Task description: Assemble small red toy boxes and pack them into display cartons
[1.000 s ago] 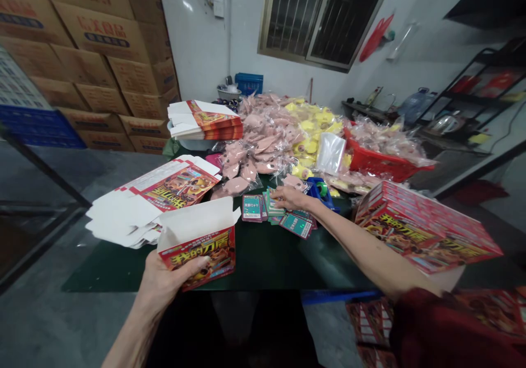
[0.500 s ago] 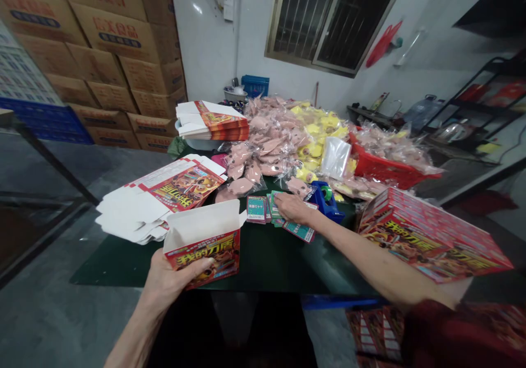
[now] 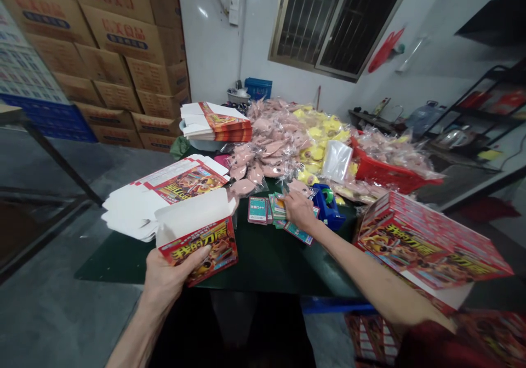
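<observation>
Tabletop: left fingers clamp box, mouth up, long axis crosswise; right fingers at cards, grip unclear.

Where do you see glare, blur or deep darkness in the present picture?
Head view: a small glare spot on the white wall; head view, middle: the smallest print on the cards is too soft to read; head view, bottom: the legs sink into near-black.
</observation>
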`<state>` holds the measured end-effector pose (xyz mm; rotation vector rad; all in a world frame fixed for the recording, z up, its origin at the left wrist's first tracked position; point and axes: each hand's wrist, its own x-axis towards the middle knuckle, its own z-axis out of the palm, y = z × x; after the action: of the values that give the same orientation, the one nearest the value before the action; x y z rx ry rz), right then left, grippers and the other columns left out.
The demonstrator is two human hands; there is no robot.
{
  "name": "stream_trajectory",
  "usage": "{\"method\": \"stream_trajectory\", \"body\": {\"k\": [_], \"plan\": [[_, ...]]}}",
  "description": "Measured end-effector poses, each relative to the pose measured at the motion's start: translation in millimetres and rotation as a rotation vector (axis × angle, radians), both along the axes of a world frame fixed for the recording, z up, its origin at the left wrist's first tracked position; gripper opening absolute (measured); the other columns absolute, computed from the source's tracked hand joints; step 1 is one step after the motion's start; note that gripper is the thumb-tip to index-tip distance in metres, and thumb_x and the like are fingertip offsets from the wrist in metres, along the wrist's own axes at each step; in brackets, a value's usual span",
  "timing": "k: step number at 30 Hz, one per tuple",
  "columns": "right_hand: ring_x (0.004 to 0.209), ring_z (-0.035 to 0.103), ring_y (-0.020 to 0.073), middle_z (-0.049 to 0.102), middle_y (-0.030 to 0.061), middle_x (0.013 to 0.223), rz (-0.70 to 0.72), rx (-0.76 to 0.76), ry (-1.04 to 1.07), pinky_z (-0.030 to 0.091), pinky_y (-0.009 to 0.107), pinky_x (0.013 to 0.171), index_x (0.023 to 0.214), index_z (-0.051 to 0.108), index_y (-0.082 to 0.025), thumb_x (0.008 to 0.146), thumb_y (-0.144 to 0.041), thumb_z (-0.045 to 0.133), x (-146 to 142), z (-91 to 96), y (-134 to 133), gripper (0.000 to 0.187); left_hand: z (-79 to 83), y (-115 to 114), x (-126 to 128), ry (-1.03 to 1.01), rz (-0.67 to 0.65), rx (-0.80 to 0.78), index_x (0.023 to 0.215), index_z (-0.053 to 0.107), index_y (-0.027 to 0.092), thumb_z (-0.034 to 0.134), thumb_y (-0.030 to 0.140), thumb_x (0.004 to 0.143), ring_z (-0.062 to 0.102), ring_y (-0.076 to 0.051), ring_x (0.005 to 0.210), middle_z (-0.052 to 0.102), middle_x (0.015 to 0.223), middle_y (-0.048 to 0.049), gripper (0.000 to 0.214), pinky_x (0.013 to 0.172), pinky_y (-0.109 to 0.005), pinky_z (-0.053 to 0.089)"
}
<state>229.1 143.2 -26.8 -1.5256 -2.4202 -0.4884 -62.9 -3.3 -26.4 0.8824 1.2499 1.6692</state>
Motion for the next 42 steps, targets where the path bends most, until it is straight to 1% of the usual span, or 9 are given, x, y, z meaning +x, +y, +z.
{"method": "stream_trajectory", "body": {"k": [5,10,16,22,27,31,35,39,42], "plan": [[0.083,0.056,0.0169,0.063,0.006,0.087,-0.071,-0.003,0.158,0.039,0.025,0.071,0.092,0.066,-0.018,0.087,-0.015,0.041,14.6,5.9,1.2,0.025,-3.3,-0.7,-4.5,-0.013,0.068,-0.025,0.085,0.072,0.016,0.083,0.024,0.053,0.07,-0.021,0.073,0.075,0.082,-0.0028,0.035,0.07,-0.027,0.06],[0.082,0.058,0.0177,0.065,0.0046,0.085,-0.08,-0.037,0.251,0.041,0.025,0.069,0.089,0.067,-0.019,0.083,-0.014,0.045,25.6,-0.2,-12.2,0.024,2.4,-2.0,-2.1,-0.03,0.081,-0.034,0.083,0.071,0.015,0.083,0.023,0.052,0.07,-0.02,0.072,0.075,0.081,-0.0024,0.034,0.069,-0.027,0.06],[0.081,0.055,0.019,0.061,0.0075,0.08,0.029,-0.089,0.298,0.04,0.028,0.072,0.079,0.065,-0.016,0.088,-0.019,0.042,23.3,-11.8,-26.4,0.025,-0.1,-4.0,-1.0,-0.03,0.026,-0.043,0.085,0.072,0.015,0.083,0.023,0.052,0.07,-0.02,0.072,0.075,0.082,-0.0032,0.036,0.069,-0.026,0.06],[0.067,0.056,0.0121,0.06,0.0013,0.071,0.207,-0.253,0.386,0.04,0.023,0.064,0.071,0.064,-0.017,0.087,-0.024,0.05,33.5,-12.1,-11.2,0.023,-2.0,-1.9,-0.7,0.019,0.021,-0.035,0.085,0.072,0.015,0.084,0.024,0.049,0.07,-0.02,0.071,0.075,0.082,-0.0037,0.039,0.069,-0.024,0.059],[0.051,0.051,0.0091,0.058,-0.0009,0.067,0.245,-0.325,0.469,0.04,0.022,0.053,0.071,0.064,-0.016,0.086,-0.029,0.047,42.0,-15.8,-0.4,0.026,4.6,-2.9,1.6,-0.035,-0.004,-0.038,0.088,0.071,0.014,0.085,0.024,0.048,0.07,-0.022,0.073,0.075,0.084,-0.0053,0.043,0.069,-0.027,0.06],[0.056,0.052,0.0115,0.057,-0.0011,0.063,0.215,-0.273,0.53,0.041,0.023,0.057,0.063,0.059,-0.017,0.082,-0.028,0.05,41.6,-13.7,-0.8,0.024,0.3,-2.2,-3.3,-0.07,-0.036,-0.02,0.091,0.07,0.015,0.084,0.02,0.049,0.07,-0.021,0.074,0.075,0.085,-0.0038,0.044,0.07,-0.026,0.06],[0.06,0.048,0.0134,0.051,0.0,0.063,0.078,-0.072,0.646,0.038,0.025,0.058,0.064,0.05,-0.019,0.08,-0.021,0.045,41.3,1.6,-10.7,0.017,-4.0,0.3,-8.3,-0.073,-0.005,0.008,0.09,0.07,0.016,0.083,0.019,0.051,0.07,-0.019,0.072,0.075,0.085,-0.0026,0.041,0.068,-0.023,0.059],[0.054,0.041,0.0128,0.041,-0.0025,0.058,0.027,0.071,0.758,0.035,0.025,0.053,0.064,0.038,-0.022,0.079,-0.02,0.042,27.7,21.8,-41.0,0.016,-1.0,-0.2,-6.3,-0.078,0.012,0.023,0.091,0.069,0.015,0.083,0.018,0.05,0.07,-0.019,0.073,0.075,0.085,-0.0028,0.043,0.068,-0.024,0.06],[0.053,0.042,0.0117,0.041,-0.0033,0.057,0.08,0.066,0.805,0.037,0.025,0.054,0.062,0.036,-0.022,0.082,-0.023,0.043,-0.7,22.0,-70.6,0.021,2.3,-0.6,0.5,-0.075,-0.01,0.059,0.092,0.069,0.014,0.084,0.017,0.048,0.07,-0.021,0.075,0.075,0.085,-0.0037,0.046,0.071,-0.027,0.06]]}}
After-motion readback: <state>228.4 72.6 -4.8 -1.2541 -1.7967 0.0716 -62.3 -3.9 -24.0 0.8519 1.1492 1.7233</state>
